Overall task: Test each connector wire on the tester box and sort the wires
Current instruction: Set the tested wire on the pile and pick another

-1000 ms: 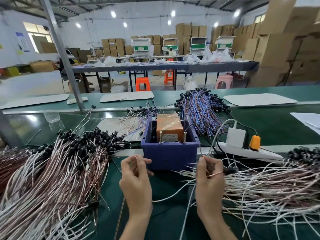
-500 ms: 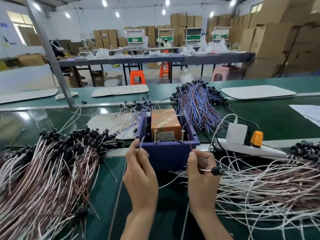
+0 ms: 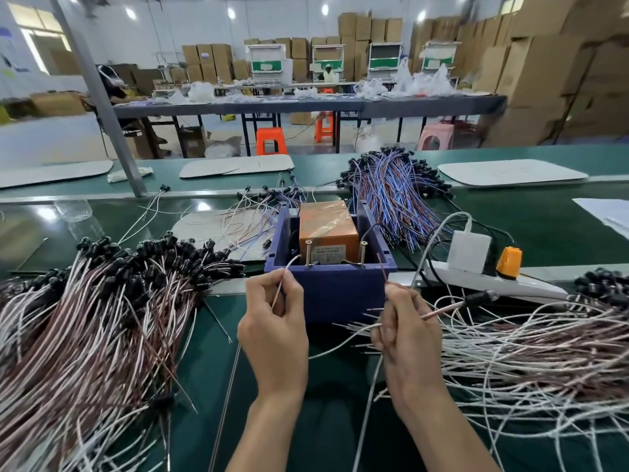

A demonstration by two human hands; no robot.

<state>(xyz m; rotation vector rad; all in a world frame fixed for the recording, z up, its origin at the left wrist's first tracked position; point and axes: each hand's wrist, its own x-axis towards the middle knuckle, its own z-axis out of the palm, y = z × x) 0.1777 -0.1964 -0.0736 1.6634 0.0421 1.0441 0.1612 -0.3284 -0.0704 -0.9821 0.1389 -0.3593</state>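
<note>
The tester box is a blue plastic bin holding an orange unit, with two upright screws on its near rim. My left hand pinches the white lead of a connector wire; its bare tip points at the left screw. My right hand pinches the same wire's red lead, whose tip rises just right of the right screw. The wire's black connector hangs out to the right of that hand.
A big pile of white-and-red wires lies on the left, a looser pile on the right. Blue-and-red wires are heaped behind the box. A white power strip with an orange plug sits right of the box on the green bench.
Both hands have risen toward the box. The two lead tips now stand up by the screws, closer than half a second ago. The camera has tilted slightly.
</note>
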